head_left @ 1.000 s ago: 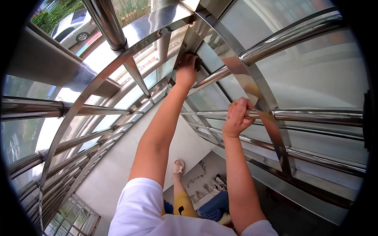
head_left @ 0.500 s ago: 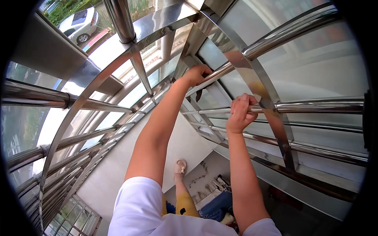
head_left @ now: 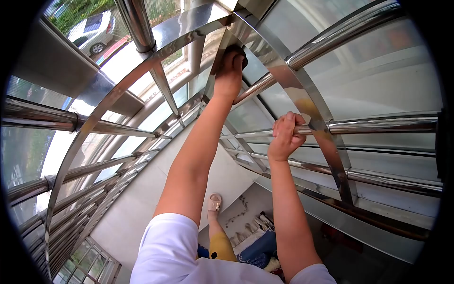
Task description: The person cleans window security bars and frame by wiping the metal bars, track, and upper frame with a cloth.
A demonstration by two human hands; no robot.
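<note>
My left hand is raised at the upper middle, its fingers closed on a dark cloth near the corner of the metal frame. Most of the cloth is hidden behind the fingers. Lower and to the right, my right hand is wrapped round a shiny horizontal metal bar, just left of a broad curved metal band. Another bar passes just right of my left wrist.
Further metal bars curve along the left side. Below are a pale ledge, my sandalled foot and blue fabric. Frosted panels stand behind the right bars. A car is outside.
My left hand dipped down to the bar with the dark cloth, then rose back toward the frame's upper corner. My right hand keeps its hold on the bar.
</note>
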